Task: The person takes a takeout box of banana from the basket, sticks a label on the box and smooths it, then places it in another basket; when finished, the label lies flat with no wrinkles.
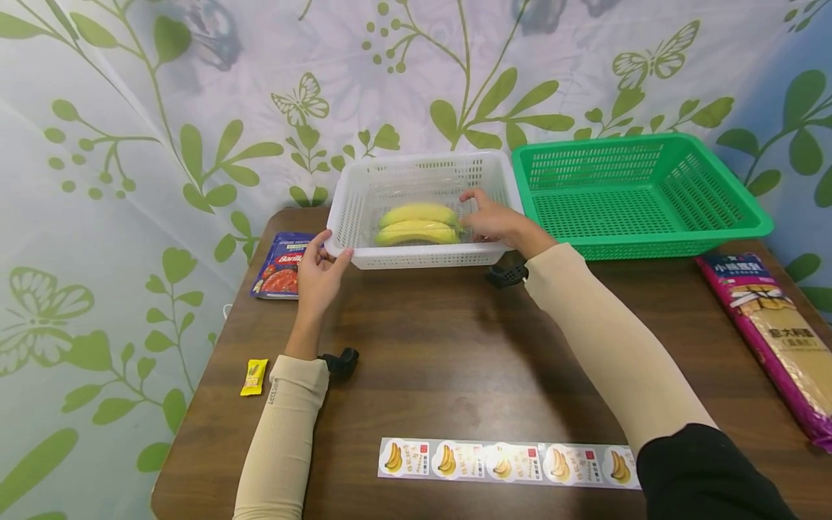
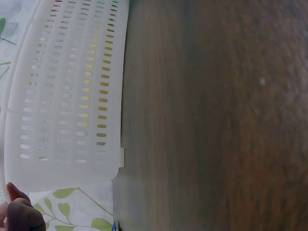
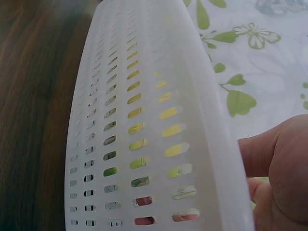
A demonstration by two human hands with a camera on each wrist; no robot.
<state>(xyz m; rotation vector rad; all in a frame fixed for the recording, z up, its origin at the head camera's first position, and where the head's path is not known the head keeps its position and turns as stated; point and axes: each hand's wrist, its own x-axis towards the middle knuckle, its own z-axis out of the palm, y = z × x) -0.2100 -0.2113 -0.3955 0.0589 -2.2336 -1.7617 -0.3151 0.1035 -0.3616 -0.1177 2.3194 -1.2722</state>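
Note:
At the back of the table stands a white plastic basket (image 1: 416, 258) with slotted walls. In it lie bananas (image 1: 418, 224) in a clear plastic wrap. My left hand (image 1: 318, 273) grips the basket's front left corner, thumb and fingers at the rim; the left wrist view has the fingers (image 2: 21, 211) at that corner. My right hand (image 1: 490, 219) reaches over the front rim into the basket, beside the right end of the bananas. One finger points left over the wrap, while the others are partly hidden by the wall. I cannot tell whether they hold the pack.
A green basket (image 1: 650, 242) adjoins the white one on the right. A red-and-blue pouch (image 1: 279, 271) lies at the left and a small yellow packet (image 1: 254, 377) nearer. A noodle pack (image 1: 773, 339) lies far right. A strip of banana stickers (image 1: 507, 462) lies in front.

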